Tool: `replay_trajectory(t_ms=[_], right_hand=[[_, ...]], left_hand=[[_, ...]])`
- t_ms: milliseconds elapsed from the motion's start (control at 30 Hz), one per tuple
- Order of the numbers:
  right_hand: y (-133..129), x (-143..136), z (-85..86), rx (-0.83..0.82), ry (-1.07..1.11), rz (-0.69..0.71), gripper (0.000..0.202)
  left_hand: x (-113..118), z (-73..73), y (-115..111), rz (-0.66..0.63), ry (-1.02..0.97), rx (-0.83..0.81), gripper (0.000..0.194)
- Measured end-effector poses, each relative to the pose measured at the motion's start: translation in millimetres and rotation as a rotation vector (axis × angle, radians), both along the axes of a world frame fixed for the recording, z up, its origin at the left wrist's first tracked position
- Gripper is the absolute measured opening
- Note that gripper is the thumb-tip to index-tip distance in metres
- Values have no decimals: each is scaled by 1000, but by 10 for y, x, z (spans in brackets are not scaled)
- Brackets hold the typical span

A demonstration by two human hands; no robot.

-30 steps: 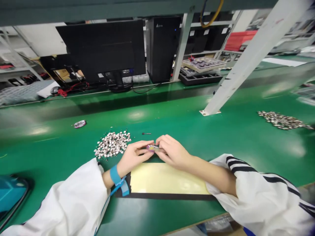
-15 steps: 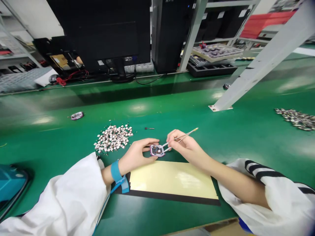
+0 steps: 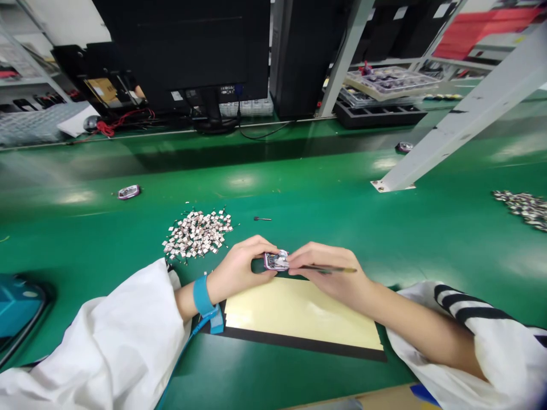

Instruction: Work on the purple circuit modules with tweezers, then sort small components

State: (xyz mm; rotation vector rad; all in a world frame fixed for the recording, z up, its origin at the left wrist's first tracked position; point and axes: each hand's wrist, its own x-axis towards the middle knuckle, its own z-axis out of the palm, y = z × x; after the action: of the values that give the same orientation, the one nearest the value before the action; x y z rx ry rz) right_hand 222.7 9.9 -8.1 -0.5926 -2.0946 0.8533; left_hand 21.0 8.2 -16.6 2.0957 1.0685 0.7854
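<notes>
Between thumb and fingers, my left hand [image 3: 245, 263] grips a small watch-like case [image 3: 270, 262] with a purple rim and electronic parts inside. A blue strap with a cord circles my left wrist. My right hand [image 3: 327, 267] is closed around metal tweezers [image 3: 329, 268], whose tips are over the case at its right side. My right fingertips come close to the case's edge, and whether they touch it I cannot tell. Beneath both hands lies a pale yellow sheet [image 3: 299, 310] on a black mat. A heap of small square parts with short leads [image 3: 196, 233] lies left of the case.
A single dark part [image 3: 262, 218] lies beyond my hands. Another case [image 3: 129, 192] sits at left, one more [image 3: 404, 147] near the white post [image 3: 444, 131]. A second heap [image 3: 523, 208] lies far right. A monitor [image 3: 183, 51] and trays [image 3: 380, 114] stand behind.
My right hand has turned and closed in on the case. The tweezers, spread and pointing up to the right before, now lie flatter with their tips over it. The view has shifted slightly.
</notes>
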Motion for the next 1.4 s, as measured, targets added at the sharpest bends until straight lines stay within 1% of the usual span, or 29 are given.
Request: replay_trajectory(t_ms=[67, 100, 133, 200, 267, 367, 433, 667, 767, 833, 900, 1000, 1100, 1200, 1300, 1400], right_hand=[[-20, 28, 25, 97, -19, 107, 21], [-25, 38, 40, 128, -12, 114, 23], [-27, 43, 54, 140, 13, 78, 24], [-22, 40, 82, 94, 105, -58, 22], [-8, 24, 98, -35, 175, -149, 20], [12, -2, 95, -224, 200, -137, 18], [17, -14, 85, -277, 218, -120, 18], [-13, -26, 107, -355, 351, -104, 20], [-41, -30, 121, -350, 354, -108, 19], [-63, -38, 122, -315, 341, -128, 19], [-78, -49, 120, -290, 372, -154, 19], [-76, -58, 124, -340, 449, -163, 17], [-56, -48, 140, -426, 443, -108, 15], [-43, -35, 152, -452, 423, -31, 18], [-46, -31, 150, -411, 403, -22, 20], [-62, -30, 138, -344, 366, -69, 18]], left_hand=[[-2, -10, 2, -9, 5, 35, 20], [-4, -13, 1, -10, -3, 43, 15], [-5, -13, -1, -5, -17, 45, 10], [-9, -4, -7, 11, -60, 46, 4], [-14, 16, -15, 26, -119, 48, 4], [-21, 49, -30, 30, -203, 59, 7], [-25, 61, -41, 32, -230, 82, 9], [-45, 52, -69, -5, -250, 256, 11], [-50, 52, -73, -24, -252, 301, 11], [-50, 54, -73, -26, -258, 307, 11], [-49, 56, -74, -28, -262, 314, 10], [-51, 57, -81, -38, -255, 328, 9], [-53, 56, -92, -30, -251, 335, 8], [-42, 55, -100, -42, -295, 335, 7], [-26, 54, -106, -70, -341, 328, 9], [-15, 59, -112, -76, -334, 336, 9]])
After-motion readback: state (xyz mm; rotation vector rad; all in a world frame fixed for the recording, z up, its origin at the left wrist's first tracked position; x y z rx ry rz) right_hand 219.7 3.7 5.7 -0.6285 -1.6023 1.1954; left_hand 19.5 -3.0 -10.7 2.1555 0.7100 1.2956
